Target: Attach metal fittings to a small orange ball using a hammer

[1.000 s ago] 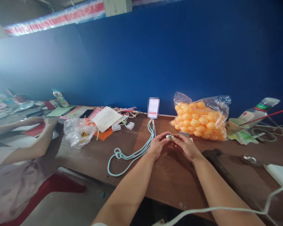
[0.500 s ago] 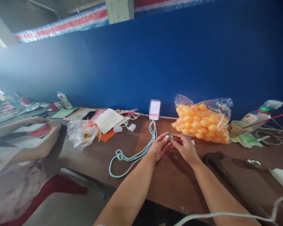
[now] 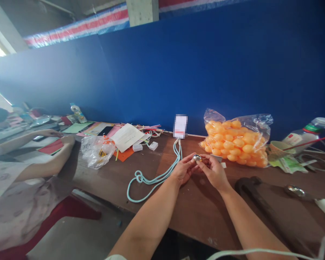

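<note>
While close together over the brown wooden table (image 3: 195, 213), pinching a small, rounded, shiny silver object (image 3: 197, 158) between the bent, nearly closed fingers of the left hand (image 3: 183, 169) and the right hand (image 3: 213, 172)! Look just beyond the right hand for the clear plastic bag of orange balls (image 3: 237, 142), and beside the left forearm (image 3: 157, 213) for the looped pale-blue cord (image 3: 139, 177), lying on the wood.

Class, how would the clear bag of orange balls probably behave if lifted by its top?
The bag would likely sag and change shape, since its thin film is crumpled. The orange balls would probably shift and roll over one another, being rounded and loosely heaped.
</note>
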Demonstrator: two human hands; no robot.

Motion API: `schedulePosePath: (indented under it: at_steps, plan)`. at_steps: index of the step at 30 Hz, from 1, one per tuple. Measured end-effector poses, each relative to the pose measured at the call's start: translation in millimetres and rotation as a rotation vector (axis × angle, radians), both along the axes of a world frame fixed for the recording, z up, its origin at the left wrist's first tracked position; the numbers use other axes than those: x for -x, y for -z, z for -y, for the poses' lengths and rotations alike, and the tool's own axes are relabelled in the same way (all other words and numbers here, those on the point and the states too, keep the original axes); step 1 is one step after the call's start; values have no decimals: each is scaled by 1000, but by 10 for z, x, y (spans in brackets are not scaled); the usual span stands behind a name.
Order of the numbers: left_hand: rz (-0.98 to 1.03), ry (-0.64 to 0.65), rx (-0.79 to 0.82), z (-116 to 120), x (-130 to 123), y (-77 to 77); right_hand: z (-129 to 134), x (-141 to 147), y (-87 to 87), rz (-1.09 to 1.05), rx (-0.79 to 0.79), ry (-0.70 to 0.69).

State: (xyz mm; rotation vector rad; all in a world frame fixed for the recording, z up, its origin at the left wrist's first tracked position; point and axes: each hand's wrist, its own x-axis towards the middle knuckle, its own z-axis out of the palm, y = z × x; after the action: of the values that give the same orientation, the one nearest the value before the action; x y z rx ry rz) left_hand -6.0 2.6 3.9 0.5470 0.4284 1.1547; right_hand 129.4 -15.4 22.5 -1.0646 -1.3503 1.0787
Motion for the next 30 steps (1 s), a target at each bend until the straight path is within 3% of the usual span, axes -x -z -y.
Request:
schedulePosePath:
  at_steps: [21,26,30]
  plan:
    - [-43,-52,-19,-129,-30,103,-68,-27,57,73,-67,111]
    - [-69,-86,-33,-150,-21,74,-41,-139,-142,186,-205,334]
    - [-194,-165,-133,-140,-45,46,64,-293,-412,342,-225,406]
